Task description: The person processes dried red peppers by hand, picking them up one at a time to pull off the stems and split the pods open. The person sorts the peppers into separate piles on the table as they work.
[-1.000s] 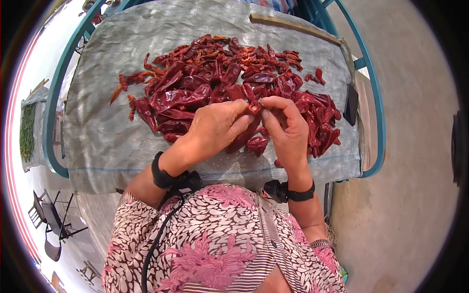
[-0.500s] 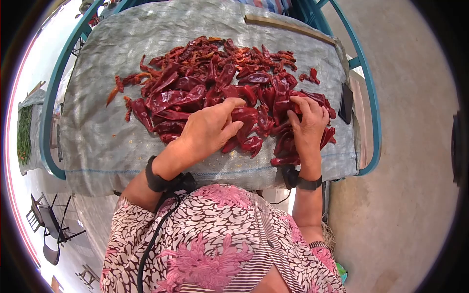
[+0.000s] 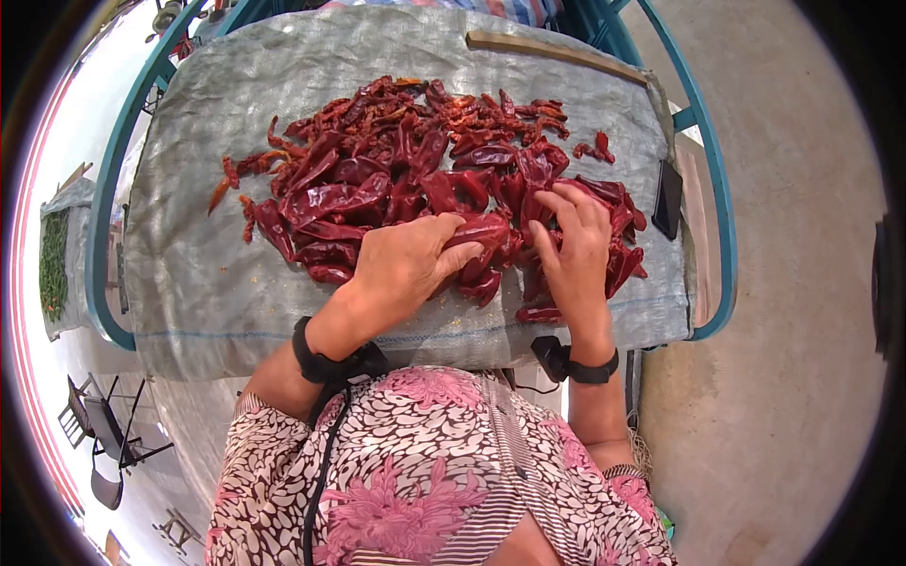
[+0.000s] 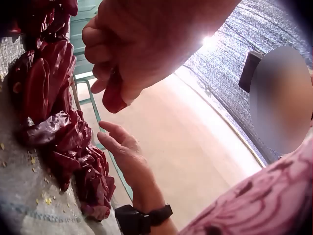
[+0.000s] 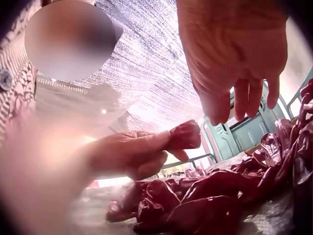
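A red dried pepper [image 3: 483, 231] is pinched between the thumb and fingers of the left hand [image 3: 401, 264] in the head view. The left wrist view shows that pepper [image 4: 113, 96] protruding below the curled fingers of the left hand [image 4: 142, 44]. To its right, the right hand [image 3: 578, 250] hovers over the pile with bent, spread fingers and nothing visible in its grasp. The right wrist view has the right hand [image 5: 237, 58] with fingers hanging loosely, apart from the held pepper [image 5: 186, 135]. Larger glossy peppers [image 3: 335, 198] lie around both hands.
Smaller shrivelled peppers [image 3: 377, 108] form the far part of the pile on a grey woven sheet [image 3: 198, 255]. A dark phone [image 3: 667, 200] lies at the right, a wooden strip [image 3: 557, 55] at the far edge. Blue metal rails [image 3: 719, 217] flank the sheet.
The hands were together at one pepper a second ago, then parted. The right hand moved right to the pile and has shifted slightly back left; the left hand's pepper now points rightward.
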`<move>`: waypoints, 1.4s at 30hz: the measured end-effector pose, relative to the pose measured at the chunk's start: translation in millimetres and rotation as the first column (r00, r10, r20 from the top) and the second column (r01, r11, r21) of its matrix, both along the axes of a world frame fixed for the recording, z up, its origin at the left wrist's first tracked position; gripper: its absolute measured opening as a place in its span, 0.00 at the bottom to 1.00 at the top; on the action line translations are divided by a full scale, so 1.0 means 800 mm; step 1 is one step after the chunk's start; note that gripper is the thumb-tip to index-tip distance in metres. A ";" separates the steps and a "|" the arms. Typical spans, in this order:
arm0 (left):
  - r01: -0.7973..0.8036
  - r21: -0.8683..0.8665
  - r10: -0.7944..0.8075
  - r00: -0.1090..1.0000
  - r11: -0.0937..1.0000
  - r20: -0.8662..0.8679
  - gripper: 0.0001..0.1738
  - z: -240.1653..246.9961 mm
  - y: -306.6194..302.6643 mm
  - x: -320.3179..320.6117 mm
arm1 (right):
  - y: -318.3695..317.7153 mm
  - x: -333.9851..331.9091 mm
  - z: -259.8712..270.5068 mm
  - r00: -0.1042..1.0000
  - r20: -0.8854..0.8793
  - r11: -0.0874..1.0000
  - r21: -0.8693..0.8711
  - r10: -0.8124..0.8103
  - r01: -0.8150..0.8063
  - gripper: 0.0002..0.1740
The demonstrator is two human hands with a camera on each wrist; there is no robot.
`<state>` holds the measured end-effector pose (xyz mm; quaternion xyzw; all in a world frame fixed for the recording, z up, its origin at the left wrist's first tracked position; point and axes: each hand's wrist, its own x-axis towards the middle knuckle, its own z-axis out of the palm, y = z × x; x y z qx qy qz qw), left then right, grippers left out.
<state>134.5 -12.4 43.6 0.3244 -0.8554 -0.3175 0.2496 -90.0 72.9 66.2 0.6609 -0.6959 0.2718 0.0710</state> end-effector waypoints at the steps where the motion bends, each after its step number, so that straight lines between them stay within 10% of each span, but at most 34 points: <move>1: -0.045 -0.008 0.045 0.999 0.999 0.029 0.23 0.003 0.003 0.000 | -0.005 -0.008 0.003 0.987 -0.144 0.997 -0.004 -0.074 0.075 0.23; 9: -0.301 -0.149 0.314 0.946 0.942 0.075 0.30 -0.017 0.019 0.012 | -0.044 -0.050 -0.021 0.964 -0.266 0.999 0.050 0.020 -0.007 0.20; 13: -0.213 -0.054 0.209 0.976 0.976 -0.068 0.32 0.005 0.030 0.001 | -0.015 -0.022 0.026 0.981 0.190 0.991 0.125 0.031 -0.056 0.15; 15: -0.152 0.049 0.153 0.988 0.987 -0.026 0.34 0.020 0.036 -0.013 | -0.004 0.005 0.036 0.810 0.586 0.979 0.166 -0.003 -0.117 0.13; 19: -0.073 0.097 0.078 0.995 0.993 -0.054 0.22 0.010 0.041 -0.036 | 0.003 0.025 0.025 0.638 0.747 0.941 0.046 0.190 -0.334 0.11; 24: -0.214 0.007 0.214 0.977 0.977 -0.003 0.18 0.011 0.038 -0.016 | -0.029 0.001 0.002 0.963 0.240 0.977 0.141 0.125 -0.162 0.14; 31: -0.287 0.062 0.279 0.953 0.956 0.119 0.35 0.009 0.032 -0.013 | -0.072 -0.023 -0.038 0.999 -0.037 0.978 0.209 0.014 -0.006 0.16; 42: -0.088 0.163 0.096 0.995 0.983 -0.041 0.26 0.028 0.035 -0.029 | -0.012 0.017 0.040 0.852 0.499 0.969 0.089 0.158 -0.232 0.09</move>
